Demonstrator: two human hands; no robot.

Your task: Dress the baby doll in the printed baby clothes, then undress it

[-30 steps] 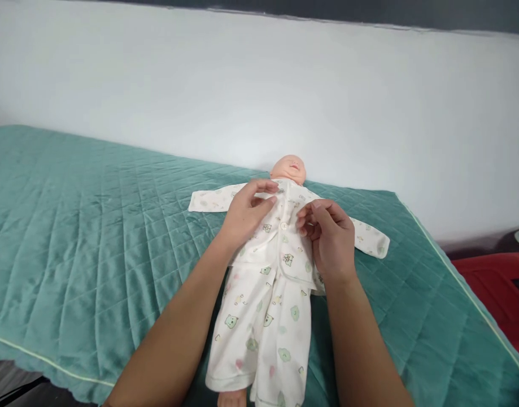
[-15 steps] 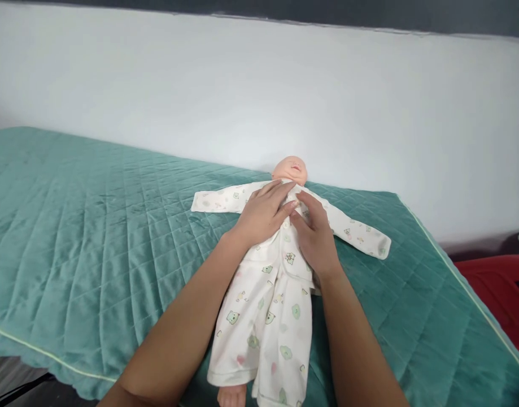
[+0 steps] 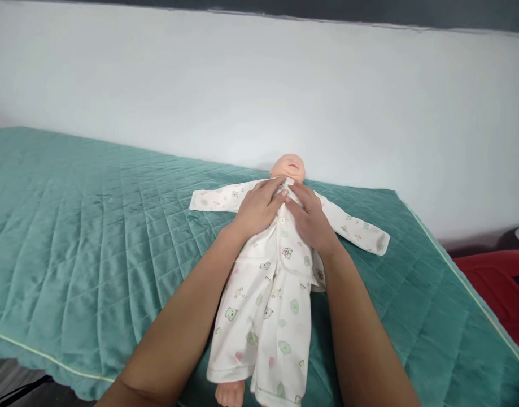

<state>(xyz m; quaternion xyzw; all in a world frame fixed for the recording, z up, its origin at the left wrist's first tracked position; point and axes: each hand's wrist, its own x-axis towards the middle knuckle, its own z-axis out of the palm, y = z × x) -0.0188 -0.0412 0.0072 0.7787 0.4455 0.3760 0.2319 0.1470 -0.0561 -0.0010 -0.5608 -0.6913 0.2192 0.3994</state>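
Observation:
A baby doll [image 3: 288, 167] lies on its back, head toward the wall, on a green quilted cover. It wears a white printed pajama top [image 3: 293, 253] with long sleeves spread to both sides, and matching pajama pants [image 3: 259, 322]. One bare foot [image 3: 230, 393] shows below the left pant leg. My left hand [image 3: 261, 208] lies flat on the left side of the doll's chest, fingers stretched toward the collar. On the right side of the chest rests my right hand [image 3: 309, 217], also flat with fingers extended. The two thumbs nearly meet over the front opening, above a button.
The green quilted cover [image 3: 94, 243] spreads over the bed, with a pale piped edge. A white wall [image 3: 157, 85] rises behind it. At the right, beyond the edge, stands a red object [image 3: 492, 288], partly hidden. Dark floor shows at lower left.
My right hand has flattened onto the chest, its fingers now stretched toward the collar instead of bent. My left hand has shifted only slightly. The doll stays in place.

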